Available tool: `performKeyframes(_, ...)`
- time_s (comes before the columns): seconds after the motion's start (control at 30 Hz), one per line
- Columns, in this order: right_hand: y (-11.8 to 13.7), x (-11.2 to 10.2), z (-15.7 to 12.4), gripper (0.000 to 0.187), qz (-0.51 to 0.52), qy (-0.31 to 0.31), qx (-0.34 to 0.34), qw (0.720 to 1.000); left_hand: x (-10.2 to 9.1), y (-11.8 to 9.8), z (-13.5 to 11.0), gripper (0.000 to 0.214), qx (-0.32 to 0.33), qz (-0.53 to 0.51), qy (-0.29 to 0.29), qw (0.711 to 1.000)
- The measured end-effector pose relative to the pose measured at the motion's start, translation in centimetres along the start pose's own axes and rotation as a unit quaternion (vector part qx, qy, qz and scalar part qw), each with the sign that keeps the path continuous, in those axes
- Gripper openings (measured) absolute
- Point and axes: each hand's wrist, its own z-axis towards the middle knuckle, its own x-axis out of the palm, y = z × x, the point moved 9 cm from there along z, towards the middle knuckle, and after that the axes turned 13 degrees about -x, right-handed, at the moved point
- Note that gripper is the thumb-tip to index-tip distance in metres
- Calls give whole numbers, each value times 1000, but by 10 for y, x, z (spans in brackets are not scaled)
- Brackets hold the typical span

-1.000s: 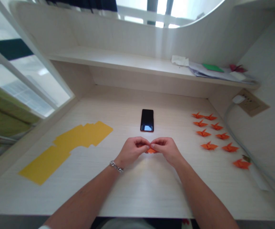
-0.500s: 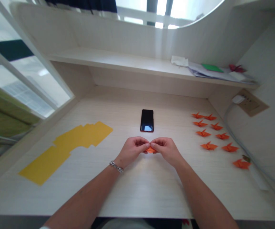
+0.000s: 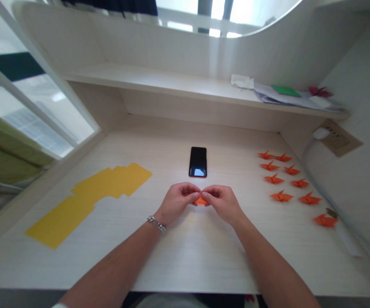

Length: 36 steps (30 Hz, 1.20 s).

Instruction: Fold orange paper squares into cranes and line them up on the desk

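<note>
A small folded orange paper piece (image 3: 201, 200) sits between my two hands just above the desk (image 3: 185, 256), in front of me. My left hand (image 3: 177, 201), with a bracelet at the wrist, pinches its left side with closed fingers. Closed fingers of my right hand (image 3: 225, 202) pinch its right side. Most of the paper is hidden by my fingertips. A black phone (image 3: 198, 161) lies flat just beyond my hands.
Several finished orange paper cranes (image 3: 282, 177) lie in two rows at the right. Yellow paper sheets (image 3: 88, 200) are spread at the left. A shelf (image 3: 178, 85) above the desk holds papers (image 3: 284, 96). A grey cable (image 3: 326, 192) runs from a wall socket at the right.
Both hands have shifted very slightly away from me and the pinched orange paper has risen a little; otherwise nothing has moved.
</note>
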Motion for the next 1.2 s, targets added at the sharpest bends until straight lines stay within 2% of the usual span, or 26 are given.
performKeyframes(0.13, 2, 0, 0, 18, 27, -15, -3, 1000, -1, 2, 0, 21, -1, -38, 1, 999)
performKeyframes(0.23, 2, -1, -1, 25, 58, -33, -9, 998, -1, 2, 0, 23, 1, -58, -3, 998)
performKeyframes(0.47, 2, 0, 0, 25, 73, -50, -30, 996, -4, -8, -3, 22, 42, -23, -35, 998)
performKeyframes(0.67, -1, 2, 1, 25, 129, -16, 27, 991, -7, -7, -2, 27, 27, -54, -30, 998)
performKeyframes(0.8, -3, 5, -1, 31, 156, 0, 48, 987, -10, -7, -2, 29, 33, -46, -48, 997)
performKeyframes(0.93, -7, 2, 1, 33, 112, -15, 25, 993, -12, -10, -4, 26, 51, -31, -67, 996)
performKeyframes(1.13, -4, -7, 5, 19, 62, -30, -39, 997, -11, -7, -3, 25, 26, -51, -55, 997)
performKeyframes(1.2, 4, -16, 4, 15, -8, -61, -67, 996, -14, -7, -2, 25, 35, -41, -72, 996)
